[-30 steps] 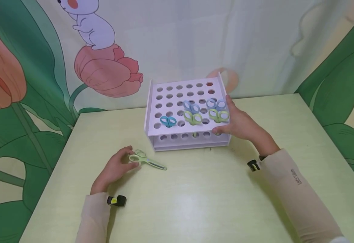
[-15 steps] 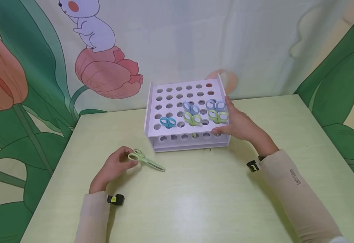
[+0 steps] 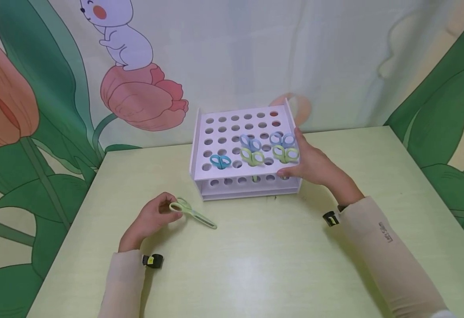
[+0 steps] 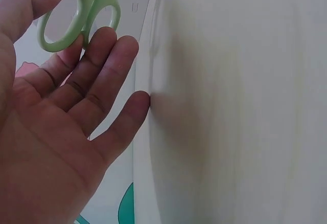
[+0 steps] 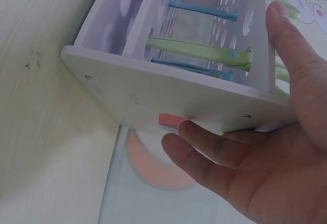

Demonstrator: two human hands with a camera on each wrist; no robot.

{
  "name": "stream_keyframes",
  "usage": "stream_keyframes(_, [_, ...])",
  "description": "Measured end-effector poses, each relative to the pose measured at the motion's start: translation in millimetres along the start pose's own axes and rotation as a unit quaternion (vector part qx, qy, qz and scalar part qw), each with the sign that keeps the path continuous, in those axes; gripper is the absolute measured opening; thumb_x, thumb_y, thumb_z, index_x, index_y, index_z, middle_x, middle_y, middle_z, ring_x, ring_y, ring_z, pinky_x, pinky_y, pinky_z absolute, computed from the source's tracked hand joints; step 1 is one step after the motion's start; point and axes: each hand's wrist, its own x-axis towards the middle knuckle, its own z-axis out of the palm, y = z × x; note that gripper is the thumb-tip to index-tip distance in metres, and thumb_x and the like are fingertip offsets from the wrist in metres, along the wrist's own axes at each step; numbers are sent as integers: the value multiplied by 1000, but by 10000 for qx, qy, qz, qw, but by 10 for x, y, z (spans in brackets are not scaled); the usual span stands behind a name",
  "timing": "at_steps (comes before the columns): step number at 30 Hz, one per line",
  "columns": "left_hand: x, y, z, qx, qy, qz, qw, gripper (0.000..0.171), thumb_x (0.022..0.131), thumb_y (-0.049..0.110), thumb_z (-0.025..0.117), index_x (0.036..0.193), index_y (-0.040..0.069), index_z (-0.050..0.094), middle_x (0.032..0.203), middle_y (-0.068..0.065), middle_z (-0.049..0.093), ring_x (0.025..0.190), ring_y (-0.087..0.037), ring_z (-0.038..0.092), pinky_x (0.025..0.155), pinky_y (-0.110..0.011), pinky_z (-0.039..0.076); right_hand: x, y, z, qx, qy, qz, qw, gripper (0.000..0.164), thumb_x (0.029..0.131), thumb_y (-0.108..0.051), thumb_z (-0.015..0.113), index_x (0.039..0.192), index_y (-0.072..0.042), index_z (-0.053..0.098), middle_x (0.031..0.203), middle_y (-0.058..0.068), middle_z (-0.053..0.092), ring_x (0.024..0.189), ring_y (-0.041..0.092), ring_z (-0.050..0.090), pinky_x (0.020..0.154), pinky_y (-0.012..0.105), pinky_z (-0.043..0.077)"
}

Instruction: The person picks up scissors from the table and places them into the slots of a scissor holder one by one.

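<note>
My left hand (image 3: 149, 221) pinches the handle loops of light green scissors (image 3: 194, 213) between thumb and fingers, left of a white rack (image 3: 230, 171). Their blades point right and toward me, close over the table. In the left wrist view the other fingers spread loosely below the loops. With thumb at the front and fingers along the side panel, my right hand (image 3: 315, 161) grips the rack's right end. Handles-up in its holes stand teal scissors (image 3: 221, 164), two green pairs (image 3: 255, 160) and two blue pairs (image 3: 252, 144). The right wrist view shows blades (image 5: 204, 50) between the rack's tiers.
The rack stands on a pale wooden table (image 3: 240, 265), near its back edge. Behind hangs a printed curtain (image 3: 236, 53) with tulips, leaves and a white animal. A small dark mark (image 5: 30, 63) lies on the table by the rack's front right corner.
The blade tips of the green scissors have swung slightly toward me, while the left hand stays about where it was. The right hand keeps its grip on the rack.
</note>
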Motion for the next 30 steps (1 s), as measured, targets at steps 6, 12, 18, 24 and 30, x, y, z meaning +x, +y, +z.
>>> stream_keyframes(6, [-2, -8, 19, -116, -57, 10, 9999, 34, 90, 12, 78, 112, 0, 55, 110, -17, 64, 95, -27, 60, 75, -29, 51, 3, -3, 8, -16, 21, -68, 10000, 134, 72, -35, 93, 162, -29, -6, 119, 5, 66, 93, 27, 60, 85, 45, 44])
stream_keyframes(12, [-1, -15, 29, -145, -87, 16, 9999, 33, 90, 10, 77, 111, -1, 54, 109, -16, 64, 95, -26, 61, 75, -28, 50, 4, -8, 11, -31, 43, -16, 10000, 134, 73, -31, 93, 162, -29, -7, 119, 5, 66, 93, 27, 60, 84, 44, 44])
stream_keyframes(18, [8, -33, 36, -158, -87, 125, 9998, 31, 90, 8, 76, 109, -1, 53, 107, -16, 64, 93, -26, 62, 74, -28, 50, 13, 12, 17, -12, 34, -22, 10000, 135, 71, -38, 94, 162, -32, -6, 119, 3, 66, 93, 27, 60, 83, 44, 44])
stream_keyframes(24, [17, -14, 49, -280, -2, 169, 9995, 29, 93, 7, 73, 109, 1, 50, 115, -18, 62, 100, -29, 63, 78, -31, 51, 14, 21, 19, -104, 76, -28, 9999, 133, 73, -33, 93, 162, -31, -6, 116, 4, 66, 91, 27, 59, 82, 44, 44])
stream_keyframes(30, [15, 26, 46, -617, 159, 403, 9972, 31, 93, 5, 72, 115, 0, 51, 114, -16, 61, 93, -24, 61, 78, -30, 49, 3, 9, 7, -106, 46, 3, 9999, 132, 74, -35, 93, 162, -29, -6, 116, 5, 66, 92, 28, 59, 84, 44, 44])
